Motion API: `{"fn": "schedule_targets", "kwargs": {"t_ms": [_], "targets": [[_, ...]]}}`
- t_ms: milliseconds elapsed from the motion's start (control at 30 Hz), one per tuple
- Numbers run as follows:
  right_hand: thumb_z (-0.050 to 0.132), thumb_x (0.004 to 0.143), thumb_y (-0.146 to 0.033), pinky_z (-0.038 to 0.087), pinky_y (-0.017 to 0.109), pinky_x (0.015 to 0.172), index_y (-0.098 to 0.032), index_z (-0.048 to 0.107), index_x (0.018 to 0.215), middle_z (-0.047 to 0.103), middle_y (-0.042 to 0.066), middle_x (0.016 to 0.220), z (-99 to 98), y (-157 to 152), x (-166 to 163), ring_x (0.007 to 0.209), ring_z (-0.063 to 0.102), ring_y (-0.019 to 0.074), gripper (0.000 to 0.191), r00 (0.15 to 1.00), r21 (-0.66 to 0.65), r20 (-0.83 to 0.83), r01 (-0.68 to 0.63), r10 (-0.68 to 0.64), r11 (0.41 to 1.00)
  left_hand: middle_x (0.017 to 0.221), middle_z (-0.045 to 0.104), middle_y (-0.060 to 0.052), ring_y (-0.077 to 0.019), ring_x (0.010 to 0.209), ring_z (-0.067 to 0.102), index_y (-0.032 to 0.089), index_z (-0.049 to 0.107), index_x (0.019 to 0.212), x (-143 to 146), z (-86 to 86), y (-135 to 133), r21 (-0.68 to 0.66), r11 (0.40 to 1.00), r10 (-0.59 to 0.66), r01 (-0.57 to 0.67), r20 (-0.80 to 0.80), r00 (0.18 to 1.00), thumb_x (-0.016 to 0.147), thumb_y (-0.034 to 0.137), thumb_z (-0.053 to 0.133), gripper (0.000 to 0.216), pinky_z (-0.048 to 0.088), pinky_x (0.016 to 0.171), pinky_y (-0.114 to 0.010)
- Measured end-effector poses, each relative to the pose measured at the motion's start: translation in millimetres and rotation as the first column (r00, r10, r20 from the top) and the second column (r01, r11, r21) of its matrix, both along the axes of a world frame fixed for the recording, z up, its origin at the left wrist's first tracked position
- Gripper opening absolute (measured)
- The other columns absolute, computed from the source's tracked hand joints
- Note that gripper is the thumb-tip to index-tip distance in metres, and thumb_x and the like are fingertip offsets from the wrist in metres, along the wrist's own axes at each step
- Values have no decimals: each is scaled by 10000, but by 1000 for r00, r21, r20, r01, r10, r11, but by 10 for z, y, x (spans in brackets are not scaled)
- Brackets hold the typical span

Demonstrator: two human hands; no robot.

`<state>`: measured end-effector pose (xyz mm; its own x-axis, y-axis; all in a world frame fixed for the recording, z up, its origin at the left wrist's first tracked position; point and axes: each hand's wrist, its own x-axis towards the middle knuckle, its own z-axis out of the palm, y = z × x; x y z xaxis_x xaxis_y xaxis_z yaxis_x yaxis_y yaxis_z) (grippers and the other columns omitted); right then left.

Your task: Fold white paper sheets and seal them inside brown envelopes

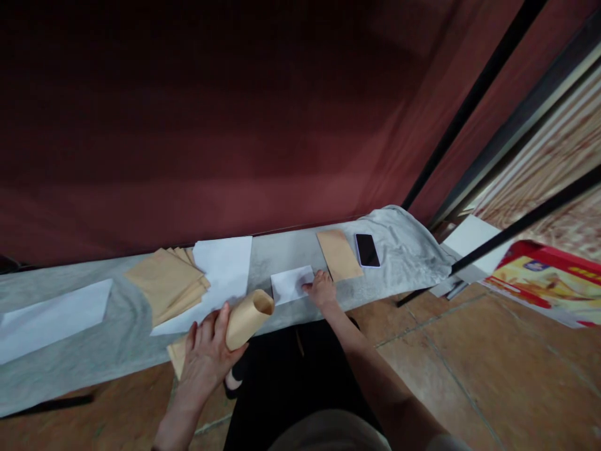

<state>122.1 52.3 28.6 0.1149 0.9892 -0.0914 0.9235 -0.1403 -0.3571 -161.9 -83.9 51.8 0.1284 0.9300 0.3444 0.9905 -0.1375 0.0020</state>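
Note:
My left hand (206, 351) is wrapped round a brown envelope (246, 316) that is bowed open into a tube, its mouth pointing up and right. My right hand (320, 288) rests on the right edge of a small folded white paper (288, 283) lying on the grey cloth (117, 338); its fingers look curled on the paper. A stack of several brown envelopes (166, 279) lies fanned to the left, partly on a white sheet (225, 266).
One brown envelope (339, 254) and a black phone (367, 250) lie to the right on the cloth. A long white sheet (51, 319) lies far left. A red curtain (211, 125) hangs behind. A red and yellow printed box (549, 282) sits on the tiled floor at right.

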Motion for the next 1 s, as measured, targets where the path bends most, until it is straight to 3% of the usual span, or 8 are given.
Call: {"fn": "schedule_targets", "kwargs": {"t_ms": [167,267,433,500,600,667,800,1000], "targets": [[714,851,-324,483,347,945,-100,644,1141,718,209,1124,-18,56,14,1108,665,308,374,996,-47,-78,28,-32,999,1374,509,-188,-364,1323,464,166,97,1602,-43,-90,-19,-39,999,8,-6,34,999,820,437,608,973,256,1190,-563],[668,854,-228,472,328,947,-138,678,1038,719,187,1129,-38,40,23,1109,662,279,205,965,28,-263,27,-18,999,1365,507,-197,-370,1320,467,143,100,1599,-33,-78,1,-44,999,17,-14,68,998,806,447,630,1001,265,1188,-555],[533,928,-256,506,280,776,-175,645,1050,733,94,960,-1,-68,128,905,684,214,185,880,89,-474,30,16,996,1380,496,-199,-376,1314,469,147,84,1596,-10,-33,13,-80,996,42,-35,80,996,787,452,666,1042,281,1179,-555],[460,961,-328,499,250,683,-184,619,1071,713,60,924,52,-146,205,817,658,184,242,814,127,-580,53,31,991,1390,490,-194,-373,1320,465,155,74,1594,-5,-24,2,-92,995,41,-33,83,996,786,446,672,1047,277,1182,-551],[473,942,-442,446,231,571,-181,618,1078,663,30,837,147,-316,296,679,570,157,327,558,233,-821,135,120,963,1409,480,-197,-378,1339,449,155,69,1591,8,-22,-14,-93,996,22,-13,102,995,790,459,676,1050,269,1186,-556],[517,920,-482,427,230,564,-189,637,1021,627,4,777,209,-449,323,643,526,145,332,483,278,-853,96,200,956,1418,473,-211,-387,1340,446,138,64,1589,22,-29,-14,-59,998,5,2,120,993,788,493,684,1073,272,1181,-571],[523,946,-493,433,245,619,-203,640,867,596,-13,711,319,-647,357,662,536,152,322,565,355,-757,-66,328,933,1395,483,-231,-405,1323,460,115,94,1588,46,-55,5,32,998,-58,55,108,992,776,543,703,1102,288,1159,-605],[454,1015,-367,464,288,730,-221,660,918,704,48,873,443,-648,556,781,640,194,271,704,414,-513,-299,491,860,1362,511,-232,-406,1310,478,109,107,1591,84,-57,23,40,995,-97,95,53,994,772,505,714,1093,283,1150,-628]]}}
